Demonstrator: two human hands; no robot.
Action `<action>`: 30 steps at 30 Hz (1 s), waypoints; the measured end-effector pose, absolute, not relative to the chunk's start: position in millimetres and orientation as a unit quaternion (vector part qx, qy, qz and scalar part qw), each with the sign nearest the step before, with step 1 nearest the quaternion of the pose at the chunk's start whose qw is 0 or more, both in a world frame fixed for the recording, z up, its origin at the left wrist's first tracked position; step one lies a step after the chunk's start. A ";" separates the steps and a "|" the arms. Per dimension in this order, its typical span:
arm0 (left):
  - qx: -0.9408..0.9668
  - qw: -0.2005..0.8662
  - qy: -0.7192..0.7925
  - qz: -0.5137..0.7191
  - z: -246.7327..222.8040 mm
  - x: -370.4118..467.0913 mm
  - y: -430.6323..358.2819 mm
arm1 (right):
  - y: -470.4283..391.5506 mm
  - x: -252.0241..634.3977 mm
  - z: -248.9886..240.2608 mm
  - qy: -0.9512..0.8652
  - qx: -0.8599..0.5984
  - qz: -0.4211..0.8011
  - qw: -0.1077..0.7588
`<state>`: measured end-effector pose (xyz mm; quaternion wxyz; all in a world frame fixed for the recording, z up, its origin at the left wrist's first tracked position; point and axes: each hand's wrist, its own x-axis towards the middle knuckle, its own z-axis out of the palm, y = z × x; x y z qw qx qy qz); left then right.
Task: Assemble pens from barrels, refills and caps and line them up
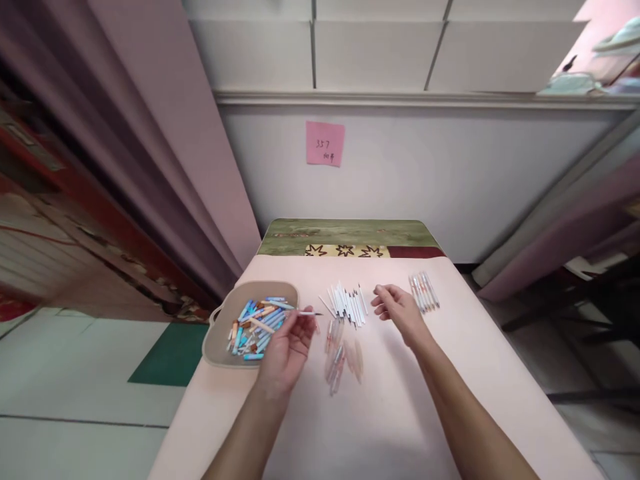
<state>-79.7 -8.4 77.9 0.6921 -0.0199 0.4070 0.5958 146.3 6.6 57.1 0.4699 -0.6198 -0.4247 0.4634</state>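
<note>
Left hand [289,350]: fingers clamped on a white stick [307,313], its dark tip pointing right, beyond the fingertips.
Right hand [400,313]: fingers bent and a little apart, above the bench [405,407].
Stick pile [349,307]: between the two hands' fingers, just beside the right ones.
Clear tubes [336,363]: right of the left fingers, nearer the person than the pile.
Tub [215,347]: left of the left fingers, holding blue, orange and white pieces.
Pens [425,293]: in a row, right of the right fingers.
</note>
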 end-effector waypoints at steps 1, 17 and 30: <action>-0.022 0.684 0.407 0.605 81.3 -83.9 -3.4 | 2.8 158.5 49.1 -0.448 -0.651 0.421 0.446; 0.001 0.665 0.418 0.619 76.2 -85.8 12.1 | -46.1 113.7 -1.4 -0.620 -0.733 0.263 0.095; 0.070 0.624 0.432 0.647 71.1 -84.4 -1.4 | -45.9 104.0 39.8 -0.584 -0.618 0.388 0.356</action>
